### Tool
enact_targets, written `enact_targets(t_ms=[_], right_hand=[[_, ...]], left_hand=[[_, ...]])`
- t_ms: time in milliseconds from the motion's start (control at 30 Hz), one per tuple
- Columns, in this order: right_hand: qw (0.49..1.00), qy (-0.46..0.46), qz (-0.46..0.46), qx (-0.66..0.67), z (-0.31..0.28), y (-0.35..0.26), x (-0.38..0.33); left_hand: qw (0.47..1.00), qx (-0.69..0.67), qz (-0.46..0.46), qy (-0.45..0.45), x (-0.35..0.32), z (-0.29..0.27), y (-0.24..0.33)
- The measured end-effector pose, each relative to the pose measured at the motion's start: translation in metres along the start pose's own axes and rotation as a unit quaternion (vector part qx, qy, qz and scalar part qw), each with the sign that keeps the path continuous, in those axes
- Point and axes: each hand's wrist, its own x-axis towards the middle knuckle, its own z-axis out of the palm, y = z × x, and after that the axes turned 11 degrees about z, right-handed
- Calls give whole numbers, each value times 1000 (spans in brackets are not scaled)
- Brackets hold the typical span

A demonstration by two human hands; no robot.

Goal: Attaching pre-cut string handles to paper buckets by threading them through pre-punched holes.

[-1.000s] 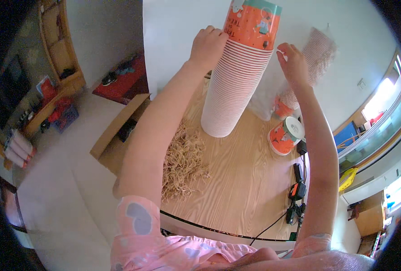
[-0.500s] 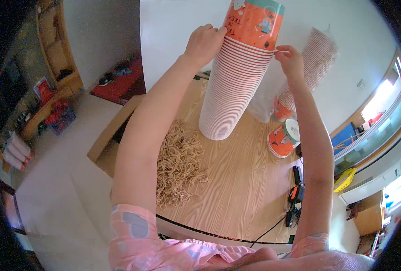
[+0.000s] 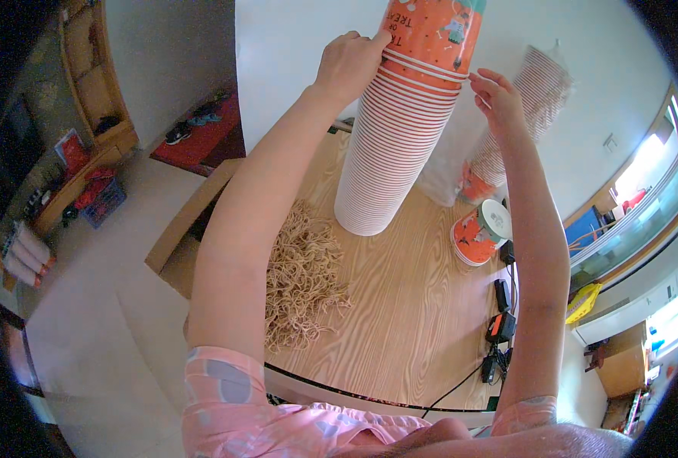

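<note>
A tall stack of paper cups [image 3: 391, 153] with white rims stands upside down on the wooden table, rising towards me. The uppermost orange cups [image 3: 430, 34], printed with small figures and teal near their bases, sit a little above the rest, so an orange band shows below their rims. My left hand [image 3: 352, 65] is closed on the left side of these top cups, some fingers hidden behind them. At the right edge, the fingertips of my right hand [image 3: 499, 95] hold the rim, the other fingers bent loosely.
A heap of tan twisted paper cords [image 3: 304, 282] lies left of the stack, beside an open cardboard box [image 3: 175, 259]. To the right are a short inverted cup stack [image 3: 476, 237], bagged cups [image 3: 537, 91] leaning on the wall, and black adapters [image 3: 500, 327] with cables.
The top cups have risen slightly, opening a gap with an orange band above the stack. Both my hands have moved up a little with them.
</note>
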Motion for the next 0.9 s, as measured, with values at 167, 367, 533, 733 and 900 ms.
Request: enact_targets(t_ms=[167,367,533,733,900], right_hand=[[995,11,-3,-103,3,0,0],[997,-58,17,39,-5,0,14],[998,-22,-21,48,2,-16,5],[998,13,-47,-39,5,-12,-6],[999,-2,-30,-41,10,0,-3]], left_hand=[[998,23,-11,-54,-7,2,-1],[999,-34,-37,-4,-5,1,4],[1000,9,-7,24,6,-4,1],[995,-45,-65,58,4,11,-4],[949,-223,-201,93,-8,24,-18]])
